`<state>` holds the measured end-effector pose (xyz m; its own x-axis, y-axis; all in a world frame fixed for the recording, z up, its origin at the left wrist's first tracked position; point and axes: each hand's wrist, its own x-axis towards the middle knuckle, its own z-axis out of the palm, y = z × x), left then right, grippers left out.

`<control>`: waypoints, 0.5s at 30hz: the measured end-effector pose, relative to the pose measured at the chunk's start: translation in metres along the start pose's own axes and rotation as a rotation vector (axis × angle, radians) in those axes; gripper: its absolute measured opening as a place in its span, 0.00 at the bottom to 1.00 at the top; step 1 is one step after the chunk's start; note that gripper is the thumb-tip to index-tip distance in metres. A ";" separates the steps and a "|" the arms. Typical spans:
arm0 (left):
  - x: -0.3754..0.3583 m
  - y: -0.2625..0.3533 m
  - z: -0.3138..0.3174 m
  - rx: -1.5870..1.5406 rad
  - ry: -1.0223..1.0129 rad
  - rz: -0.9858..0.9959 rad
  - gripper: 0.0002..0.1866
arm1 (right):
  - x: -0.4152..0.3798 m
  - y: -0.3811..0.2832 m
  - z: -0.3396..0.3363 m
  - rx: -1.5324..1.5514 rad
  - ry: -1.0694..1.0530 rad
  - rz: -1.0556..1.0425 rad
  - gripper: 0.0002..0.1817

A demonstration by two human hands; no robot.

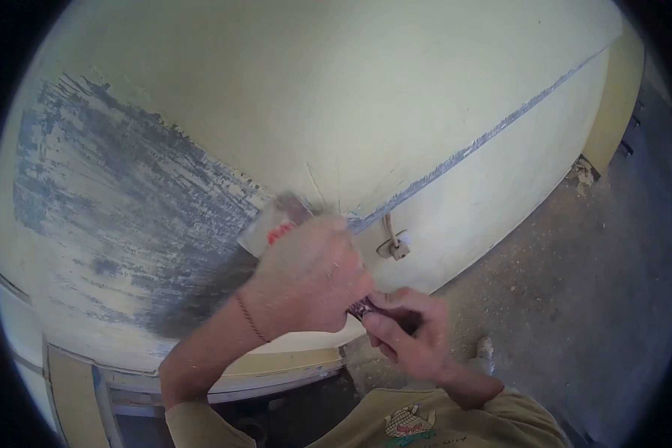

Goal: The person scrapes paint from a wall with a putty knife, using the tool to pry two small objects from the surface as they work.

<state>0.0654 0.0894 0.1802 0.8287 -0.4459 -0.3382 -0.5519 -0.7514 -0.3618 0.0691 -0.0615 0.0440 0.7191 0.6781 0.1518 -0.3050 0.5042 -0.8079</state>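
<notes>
My left hand (310, 276), with a thin cord bracelet at its wrist, is closed round a scraper and blurred by motion. The scraper's pale blade (261, 228), with red marking, shows beyond the knuckles against the wall, at the border between scraped and painted areas. Below, my right hand (414, 332) is closed on the dark, patterned end of the handle (361, 308), close beside the left fist. Most of the handle is hidden inside the left hand. Grey streaks cover the scraped patch (142, 194) left of the blade.
A cream painted wall (396, 89) fills the upper view, crossed by a grey scraped line (493, 138). A socket with a cable (396, 245) sticks out right of my hands. Flakes lie on the concrete floor (552, 299). A ledge (276, 366) runs along the lower left.
</notes>
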 end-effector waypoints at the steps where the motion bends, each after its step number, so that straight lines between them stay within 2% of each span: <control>1: -0.005 0.000 -0.012 -0.032 0.078 0.008 0.08 | -0.001 -0.006 0.003 0.016 -0.001 0.005 0.13; 2: -0.007 -0.001 -0.020 -0.056 0.169 0.008 0.07 | -0.001 -0.015 0.003 0.104 -0.039 0.054 0.13; 3: -0.006 0.000 -0.022 -0.057 0.172 -0.001 0.07 | -0.003 -0.022 0.001 0.183 -0.077 0.110 0.14; 6: -0.003 0.009 -0.011 -0.057 0.141 -0.047 0.06 | -0.018 -0.022 0.001 0.092 0.012 0.084 0.13; 10: 0.013 0.021 0.013 -0.116 0.090 -0.006 0.07 | -0.028 -0.010 -0.016 0.039 0.028 0.091 0.13; 12: 0.017 0.023 0.012 -0.116 0.080 -0.001 0.07 | -0.026 -0.009 -0.020 0.002 0.027 0.036 0.10; 13: 0.018 0.024 0.008 -0.110 0.020 -0.032 0.07 | -0.026 -0.011 -0.021 0.003 0.025 0.039 0.10; 15: 0.019 0.025 0.007 -0.110 -0.043 -0.070 0.08 | -0.026 -0.016 -0.025 0.007 0.011 0.151 0.12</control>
<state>0.0666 0.0655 0.1591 0.8588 -0.3710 -0.3532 -0.4774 -0.8297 -0.2893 0.0705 -0.1008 0.0393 0.6714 0.7407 0.0223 -0.4146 0.4004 -0.8172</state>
